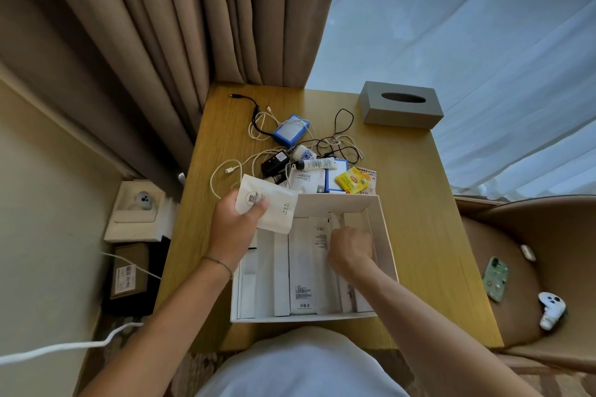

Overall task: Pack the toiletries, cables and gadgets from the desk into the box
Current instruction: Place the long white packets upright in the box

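White box (383,235) sat nearest on the desk (429,235), partly filled with flat packs. The right hand (350,248) reached inside, fingers curled on a pack, apparently arranging; the left hand (235,219) pinched a sachet (274,206) over the rim, likely next in. Beyond lay cables (338,142), tubes and chargers, then curtains (161,26).

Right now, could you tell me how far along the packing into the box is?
Partly done. Several flat white packets already lie side by side in the white box. The left hand holds a white sachet over the box's corner while the right hand arranges contents inside. Left on the desk: tangled cables, blue gadget, black adapter, tube, yellow packet.
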A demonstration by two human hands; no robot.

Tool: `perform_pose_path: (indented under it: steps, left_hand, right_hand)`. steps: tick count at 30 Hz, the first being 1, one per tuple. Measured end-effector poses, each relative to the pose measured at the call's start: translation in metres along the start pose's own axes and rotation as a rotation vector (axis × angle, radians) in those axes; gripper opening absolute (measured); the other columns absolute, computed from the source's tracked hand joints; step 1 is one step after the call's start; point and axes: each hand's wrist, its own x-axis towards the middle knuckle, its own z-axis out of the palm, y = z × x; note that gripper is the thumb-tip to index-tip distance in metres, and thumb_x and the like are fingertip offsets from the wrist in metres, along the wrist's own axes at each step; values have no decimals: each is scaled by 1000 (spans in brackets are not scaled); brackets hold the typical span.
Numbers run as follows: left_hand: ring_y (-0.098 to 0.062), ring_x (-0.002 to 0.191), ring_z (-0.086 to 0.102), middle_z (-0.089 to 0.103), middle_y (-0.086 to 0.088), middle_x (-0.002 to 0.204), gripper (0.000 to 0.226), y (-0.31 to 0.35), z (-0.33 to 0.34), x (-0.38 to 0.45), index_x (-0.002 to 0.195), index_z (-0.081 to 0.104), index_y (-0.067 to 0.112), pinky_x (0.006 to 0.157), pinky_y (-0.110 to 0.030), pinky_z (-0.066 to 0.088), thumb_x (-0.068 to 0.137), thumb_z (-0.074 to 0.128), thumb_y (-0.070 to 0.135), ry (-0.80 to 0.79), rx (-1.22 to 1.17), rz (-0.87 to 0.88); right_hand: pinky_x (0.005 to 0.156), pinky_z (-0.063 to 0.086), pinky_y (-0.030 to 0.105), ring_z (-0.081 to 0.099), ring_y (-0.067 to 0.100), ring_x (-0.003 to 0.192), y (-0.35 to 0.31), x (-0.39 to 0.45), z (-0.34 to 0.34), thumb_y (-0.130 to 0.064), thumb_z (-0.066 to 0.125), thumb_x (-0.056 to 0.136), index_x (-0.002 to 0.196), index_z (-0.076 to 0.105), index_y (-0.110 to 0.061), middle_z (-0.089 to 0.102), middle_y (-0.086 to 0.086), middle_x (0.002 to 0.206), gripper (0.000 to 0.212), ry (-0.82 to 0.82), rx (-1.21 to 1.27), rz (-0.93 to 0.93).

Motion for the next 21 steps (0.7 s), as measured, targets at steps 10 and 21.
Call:
perform_pose_path:
  steps: [10,21]
  left_hand:
    - [-2,81,67,70,10,89,14,3,-9,-3,104,68,21,58,-21,56,91,69,17,-188,412,130]
    - [-16,94,66,73,2,102,27,-15,36,8,114,70,20,83,-33,55,88,70,25,-586,848,83]
  right_hand:
    - [60,38,30,53,21,72,-6,0,15,-21,43,95,99,70,-20,69,1,93,28,-6,27,-84]
    - [52,42,28,57,19,63,18,-14,-4,-43,40,99,69,51,-19,57,0,68,40,91,357,-32]
